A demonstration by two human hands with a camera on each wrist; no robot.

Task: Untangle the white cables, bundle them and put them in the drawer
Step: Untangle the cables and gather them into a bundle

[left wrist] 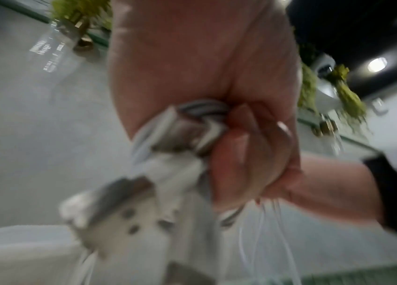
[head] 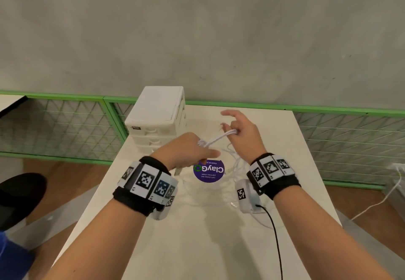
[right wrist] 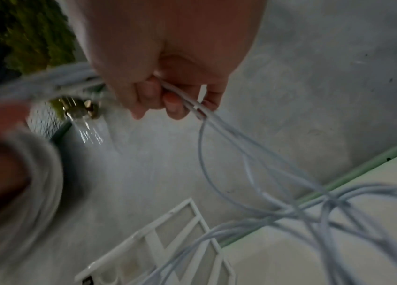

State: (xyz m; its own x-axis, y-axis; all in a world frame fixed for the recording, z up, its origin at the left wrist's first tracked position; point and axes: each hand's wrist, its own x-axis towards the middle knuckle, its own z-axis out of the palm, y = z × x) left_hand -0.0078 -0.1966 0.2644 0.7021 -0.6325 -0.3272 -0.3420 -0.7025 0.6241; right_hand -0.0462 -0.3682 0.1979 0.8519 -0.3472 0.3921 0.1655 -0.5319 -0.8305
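Note:
A taut bunch of white cables (head: 215, 139) runs between my two hands above the white table (head: 197, 236). My left hand (head: 190, 150) grips a wound coil of the cables with metal plugs (left wrist: 192, 127) sticking out of the fist. My right hand (head: 237, 130) pinches several strands (right wrist: 192, 104) with its lower fingers, while the index finger and thumb are spread. Loose tangled cable (head: 236, 163) hangs from it down to the table. The white drawer unit (head: 157, 115) stands at the table's far left, behind the left hand; its drawers look shut.
A round purple sticker (head: 208, 171) lies on the table under the hands. Green mesh fencing (head: 61, 126) lines the far edge before a grey wall. A black wire (head: 276, 236) trails from my right wrist device. A black shoe (head: 19, 196) is on the floor at left.

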